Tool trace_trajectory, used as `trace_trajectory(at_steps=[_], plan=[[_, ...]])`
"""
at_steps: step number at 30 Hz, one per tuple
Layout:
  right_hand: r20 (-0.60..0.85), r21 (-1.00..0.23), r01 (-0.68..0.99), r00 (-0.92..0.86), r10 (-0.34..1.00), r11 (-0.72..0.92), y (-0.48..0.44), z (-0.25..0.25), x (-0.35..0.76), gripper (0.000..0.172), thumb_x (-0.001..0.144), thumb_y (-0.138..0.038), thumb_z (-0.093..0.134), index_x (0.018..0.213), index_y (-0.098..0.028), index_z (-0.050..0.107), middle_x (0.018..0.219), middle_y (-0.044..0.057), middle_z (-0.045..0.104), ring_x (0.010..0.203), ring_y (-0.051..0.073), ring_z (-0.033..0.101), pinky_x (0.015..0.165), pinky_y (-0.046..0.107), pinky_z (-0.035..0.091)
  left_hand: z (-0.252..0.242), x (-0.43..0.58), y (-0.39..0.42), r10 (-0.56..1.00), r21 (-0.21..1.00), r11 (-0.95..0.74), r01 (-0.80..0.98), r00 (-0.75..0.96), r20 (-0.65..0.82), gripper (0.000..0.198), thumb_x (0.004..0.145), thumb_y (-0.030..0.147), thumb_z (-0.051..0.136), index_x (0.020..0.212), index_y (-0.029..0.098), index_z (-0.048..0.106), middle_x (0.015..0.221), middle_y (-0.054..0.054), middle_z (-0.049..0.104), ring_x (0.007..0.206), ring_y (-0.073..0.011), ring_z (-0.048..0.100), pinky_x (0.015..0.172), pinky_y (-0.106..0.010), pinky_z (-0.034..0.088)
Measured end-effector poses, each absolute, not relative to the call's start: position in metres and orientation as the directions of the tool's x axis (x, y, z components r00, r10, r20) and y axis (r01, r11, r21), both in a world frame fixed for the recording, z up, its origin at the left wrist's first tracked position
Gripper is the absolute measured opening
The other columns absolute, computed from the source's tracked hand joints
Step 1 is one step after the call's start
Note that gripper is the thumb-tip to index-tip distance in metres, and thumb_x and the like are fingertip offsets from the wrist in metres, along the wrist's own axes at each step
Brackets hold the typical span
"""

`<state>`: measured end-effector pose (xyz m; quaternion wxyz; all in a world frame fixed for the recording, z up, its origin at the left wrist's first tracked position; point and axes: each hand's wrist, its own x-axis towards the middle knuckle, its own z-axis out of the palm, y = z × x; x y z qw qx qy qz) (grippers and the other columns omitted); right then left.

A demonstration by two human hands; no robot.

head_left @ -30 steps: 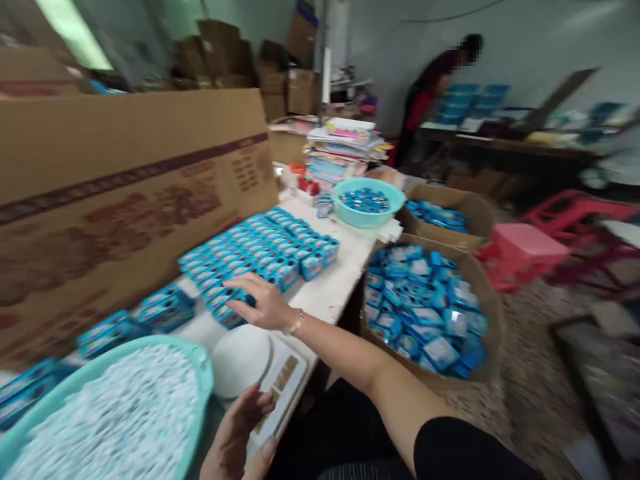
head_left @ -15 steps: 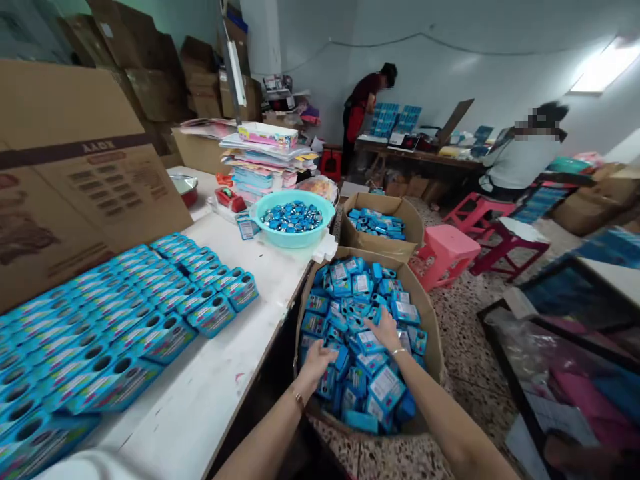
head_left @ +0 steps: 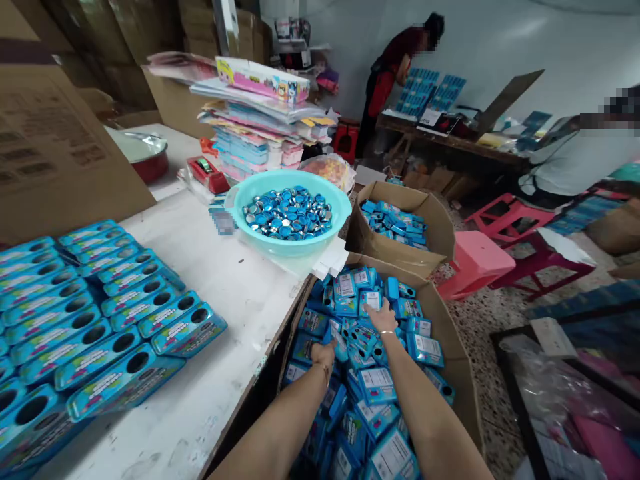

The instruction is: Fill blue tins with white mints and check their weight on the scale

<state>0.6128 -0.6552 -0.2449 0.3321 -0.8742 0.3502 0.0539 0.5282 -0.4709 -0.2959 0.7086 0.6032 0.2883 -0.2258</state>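
We cannot tell whether left hand point(head_left: 324, 356) or right hand point(head_left: 384, 317) closes on blue tins point(head_left: 377, 385); loose piling risks slippage.

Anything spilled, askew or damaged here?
No spill or damage visible. The paper stack looks askew: layers jut unevenly beneath a printed box. Blue containers in the near carton lie jumbled, unlike those in rows on the table.

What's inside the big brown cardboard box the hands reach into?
Jumbled blue rectangular containers, with the left hand and right hand among them. The upper ones hide the bottom.
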Motion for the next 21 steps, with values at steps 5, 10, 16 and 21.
trace_trajectory(at_steps=[5,10,16,21], plan=[[-0.388,-0.692,-0.609,0.767,-0.512,-0.388,-0.663,-0.238,0.606,0.082,0.065,-0.050,0.076,0.136,-0.016,0.053,0.126,0.019,0.066,0.119,0.034,0.060,0.101,0.048,0.044,-0.281,0.507,-0.463,0.102,0.647,0.180,0.741,0.640,-0.762,0.024,0.090,0.034,0.066,0.104,0.015,0.064,0.101,-0.005,0.067,0.094,-0.0210,0.066,0.079,-0.034,0.055],[-0.420,-0.844,-0.518,0.798,-0.431,-0.137,-0.671,-0.218,0.578,0.063,0.070,-0.042,0.075,0.125,-0.016,0.062,0.121,0.013,0.071,0.106,0.026,0.068,0.088,0.034,0.055,-0.226,0.453,-0.437,0.014,0.637,0.335,0.694,0.672,-0.740,0.026,0.076,0.037,0.073,0.088,0.016,0.065,0.071,-0.002,0.066,0.069,-0.0181,0.067,0.064,-0.028,0.050],[-0.599,-0.786,-0.607,0.700,-0.388,0.120,-0.667,-0.202,0.513,0.054,0.075,-0.044,0.070,0.124,-0.021,0.063,0.115,0.013,0.072,0.101,0.030,0.070,0.083,0.040,0.057,-0.143,0.364,-0.377,-0.381,0.421,0.692,0.586,0.792,-0.476,0.049,0.054,0.039,0.084,0.095,0.020,0.068,0.090,-0.006,0.072,0.083,-0.0224,0.069,0.083,-0.037,0.053],[-0.796,-0.604,-0.746,0.543,-0.269,0.281,-0.640,-0.193,0.454,0.053,0.083,-0.055,0.062,0.127,-0.026,0.056,0.103,0.014,0.071,0.090,0.030,0.072,0.077,0.047,0.057,-0.111,0.313,-0.358,-0.358,0.181,0.848,0.499,0.789,-0.499,0.037,0.080,0.045,0.066,0.101,0.014,0.068,0.085,-0.006,0.071,0.078,-0.0157,0.068,0.082,-0.028,0.053]])
